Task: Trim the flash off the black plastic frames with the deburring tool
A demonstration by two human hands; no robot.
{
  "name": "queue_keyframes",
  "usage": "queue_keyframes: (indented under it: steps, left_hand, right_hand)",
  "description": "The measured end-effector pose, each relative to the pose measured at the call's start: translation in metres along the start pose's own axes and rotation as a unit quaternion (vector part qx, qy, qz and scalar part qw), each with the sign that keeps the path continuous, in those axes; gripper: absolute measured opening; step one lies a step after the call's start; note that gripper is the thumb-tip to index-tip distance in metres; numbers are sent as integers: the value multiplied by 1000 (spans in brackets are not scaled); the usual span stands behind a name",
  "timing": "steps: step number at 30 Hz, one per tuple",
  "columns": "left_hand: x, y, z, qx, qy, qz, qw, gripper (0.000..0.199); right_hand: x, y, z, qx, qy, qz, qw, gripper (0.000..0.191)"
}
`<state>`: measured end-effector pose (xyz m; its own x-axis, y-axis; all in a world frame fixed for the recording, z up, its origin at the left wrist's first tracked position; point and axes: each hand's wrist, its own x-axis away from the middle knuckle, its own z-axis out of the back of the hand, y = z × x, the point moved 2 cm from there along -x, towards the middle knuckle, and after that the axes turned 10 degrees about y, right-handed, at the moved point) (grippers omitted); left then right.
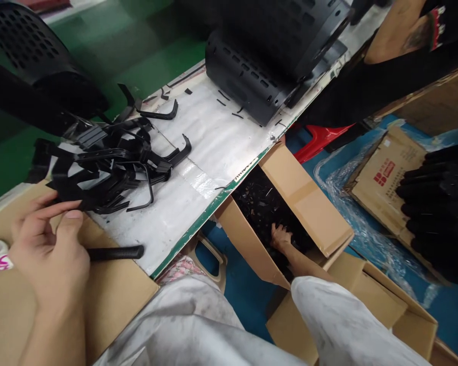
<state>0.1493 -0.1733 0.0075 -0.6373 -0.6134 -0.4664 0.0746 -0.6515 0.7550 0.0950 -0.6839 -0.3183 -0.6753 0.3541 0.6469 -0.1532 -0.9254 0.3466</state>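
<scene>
My left hand is at the left, beside a tangled pile of bent black strips on the white-covered table. Its thumb and index fingertip come close together at the pile's edge; what lies between them is too small to make out. A black rod-like handle sticks out from behind this hand, over a brown cardboard sheet. My right hand reaches down into an open cardboard box, its fingers slightly curled and apart over small black pieces. Nothing shows in its grasp.
Black perforated cylinders stand at the table's far end. Another person's arm is at the upper right. Below are a beige plastic stool, another open box, plastic wrap and a stack of black ribbed parts.
</scene>
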Motion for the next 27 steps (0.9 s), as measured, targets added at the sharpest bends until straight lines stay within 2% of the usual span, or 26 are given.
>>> queue_keyframes:
  steps: [6,10,15,18,22,27]
  left_hand:
    - [-1,-7,-1,6,14,-23,1000,22]
    - [-2,-9,-2,14,18,-29,999,22]
    - [-2,-10,-2,16,22,-18,999,23]
    - [-3,-10,-2,21,21,-25,999,22]
    - [-2,-8,-1,24,18,-28,999,19]
    - [-2,-4,-1,14,14,-6,1000,15]
  right_hand:
    - [-18,-10,6,-1,-51,-69,996,79]
    - [-13,-16,1,-3,-25,-74,997,83]
    - [-9,-4,2,-38,-13,-57,998,79]
    - [-17,-2,5,-56,-24,-81,995,75]
    - [-22,-11,5,-67,-26,-122,990,70]
    - [-17,-14,5,-79,-9,-120,990,65]
